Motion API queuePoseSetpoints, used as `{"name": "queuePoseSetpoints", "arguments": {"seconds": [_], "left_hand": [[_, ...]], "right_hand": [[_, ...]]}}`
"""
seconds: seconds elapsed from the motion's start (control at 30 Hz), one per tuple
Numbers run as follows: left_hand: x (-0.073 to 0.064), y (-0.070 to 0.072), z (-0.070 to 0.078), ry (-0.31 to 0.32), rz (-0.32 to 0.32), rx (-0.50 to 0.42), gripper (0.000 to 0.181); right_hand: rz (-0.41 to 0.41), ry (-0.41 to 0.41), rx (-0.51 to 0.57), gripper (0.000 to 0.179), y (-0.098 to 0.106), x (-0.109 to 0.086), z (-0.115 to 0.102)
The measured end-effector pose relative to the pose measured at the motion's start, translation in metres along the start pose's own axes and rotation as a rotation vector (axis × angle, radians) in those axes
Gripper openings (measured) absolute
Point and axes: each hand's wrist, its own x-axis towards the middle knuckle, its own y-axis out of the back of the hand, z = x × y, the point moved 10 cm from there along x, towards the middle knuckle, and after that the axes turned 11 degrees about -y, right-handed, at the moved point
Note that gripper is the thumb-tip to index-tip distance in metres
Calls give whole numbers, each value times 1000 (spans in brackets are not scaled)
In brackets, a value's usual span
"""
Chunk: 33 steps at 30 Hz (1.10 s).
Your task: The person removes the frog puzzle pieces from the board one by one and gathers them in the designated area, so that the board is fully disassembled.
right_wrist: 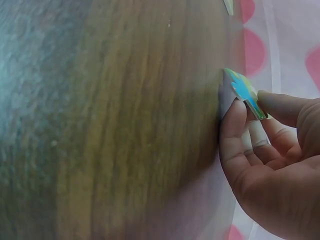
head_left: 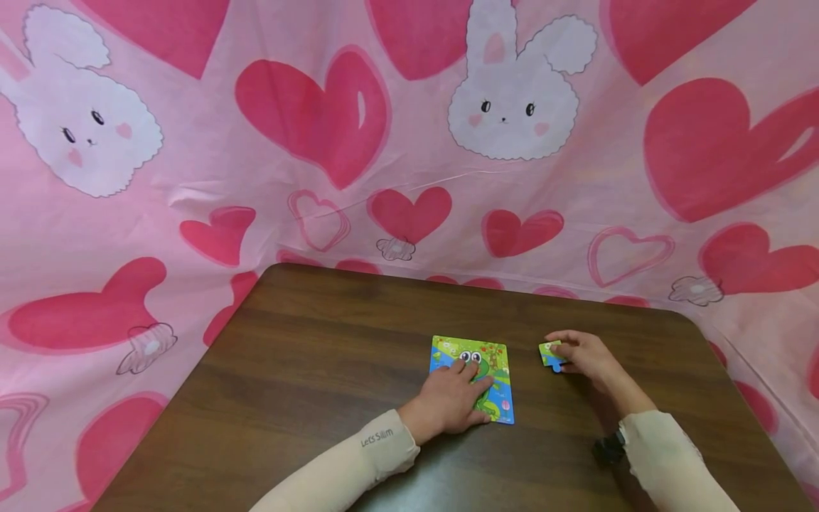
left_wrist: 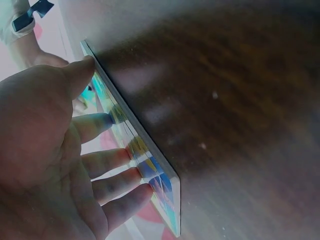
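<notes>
A frog jigsaw puzzle (head_left: 502, 370) in green and blue lies flat on the brown table. My left hand (head_left: 451, 402) rests on it with spread fingers, covering much of the frog's body below its eyes. In the left wrist view the fingertips touch the face of the puzzle (left_wrist: 160, 192) and the thumb is at its edge. To the right, my right hand (head_left: 585, 355) pinches a puzzle piece (head_left: 549, 353), green with a blue tab, between thumb and fingers. The right wrist view shows that piece (right_wrist: 245, 92) tilted, close over the table.
The wooden table (head_left: 307, 355) has rounded far corners. Behind it and along its sides hangs a pink cloth (head_left: 422, 163) printed with hearts and rabbits. A dark band (head_left: 609, 448) circles the right wrist, by the cream sleeve.
</notes>
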Motion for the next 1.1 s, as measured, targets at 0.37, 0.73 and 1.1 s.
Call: {"name": "queuePoseSetpoints", "arguments": {"seconds": [0.37,0.73,1.1], "left_hand": [[-3,1,-4,7,1,7,67],[-3,4,-1,-8,14,28,66],[-1,1,-2,-11,13,6,67]], "right_hand": [[32,51,-83,35,-4,-2,-11],[113,29,-189,35,-3,-9,-10],[136,5,-236,38,1,-16,-11]]}}
